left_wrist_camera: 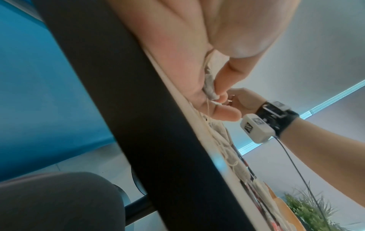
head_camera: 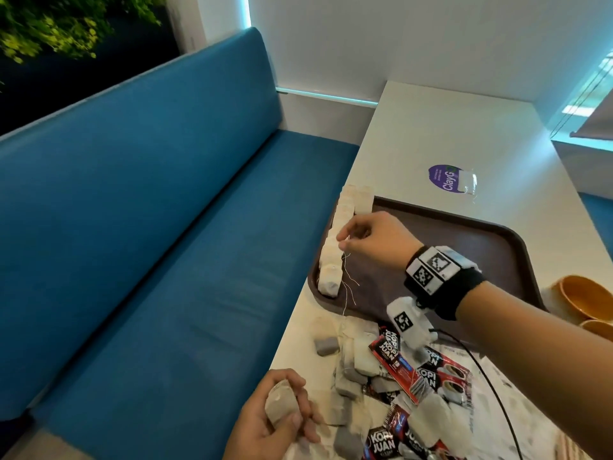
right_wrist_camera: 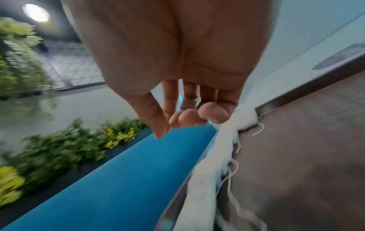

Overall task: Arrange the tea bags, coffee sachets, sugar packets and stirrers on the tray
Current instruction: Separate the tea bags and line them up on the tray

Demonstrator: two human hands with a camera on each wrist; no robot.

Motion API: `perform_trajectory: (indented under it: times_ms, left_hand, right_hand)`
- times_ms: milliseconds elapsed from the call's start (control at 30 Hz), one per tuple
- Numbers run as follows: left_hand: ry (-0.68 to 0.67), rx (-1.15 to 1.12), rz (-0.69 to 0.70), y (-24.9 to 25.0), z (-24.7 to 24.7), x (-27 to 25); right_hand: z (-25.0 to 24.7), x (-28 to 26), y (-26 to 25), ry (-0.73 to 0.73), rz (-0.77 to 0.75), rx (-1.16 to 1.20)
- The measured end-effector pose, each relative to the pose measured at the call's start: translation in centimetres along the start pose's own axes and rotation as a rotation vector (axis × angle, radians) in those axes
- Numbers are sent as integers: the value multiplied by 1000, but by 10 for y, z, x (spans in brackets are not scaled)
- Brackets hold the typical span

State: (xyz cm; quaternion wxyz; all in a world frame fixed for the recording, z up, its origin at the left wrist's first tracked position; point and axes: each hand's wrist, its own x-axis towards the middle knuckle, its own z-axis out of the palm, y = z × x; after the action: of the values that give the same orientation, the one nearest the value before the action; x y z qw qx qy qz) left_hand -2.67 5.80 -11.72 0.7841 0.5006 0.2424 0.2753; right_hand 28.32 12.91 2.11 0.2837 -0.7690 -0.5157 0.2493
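Right hand (head_camera: 371, 240) hovering over tea bag row (head_camera: 335, 247) on tray (head_camera: 481, 247), fingertips pinching loosely (string maybe, cannot tell); snagged strings risking toppling row. Left hand (head_camera: 275, 416) gripping tea bag (head_camera: 282, 405).

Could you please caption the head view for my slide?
Right hand over white tea-bag row along brown plastic tray; left hand holds another.

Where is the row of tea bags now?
In the head view, the row of tea bags stands along the left rim of the brown tray, just under the right hand.
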Motion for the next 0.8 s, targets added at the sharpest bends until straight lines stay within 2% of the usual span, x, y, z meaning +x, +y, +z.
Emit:
perform_trajectory:
  times_ms: [133,233,400,500,700,800]
  left_hand:
    - [95,-3,15,2,7,-9]
    - [109,-20,-7,10,12,-15]
    - [139,-49,-4,21,18,-18]
    - [138,-46,-29,21,17,-19]
    - [134,-154,-60,28,23,-20]
    - [118,-199,-57,29,24,-19]
  right_hand:
    - [31,-56,-23,-256,-60,-126]
    - [52,-71,-29,-384,-71,-304]
    - [72,-73,-30,-394,-47,-604]
    - [77,-77,-32,-386,-31,-694]
    - [78,-85,-28,-371,88,-512]
    - [71,-97,-23,-316,53,-397]
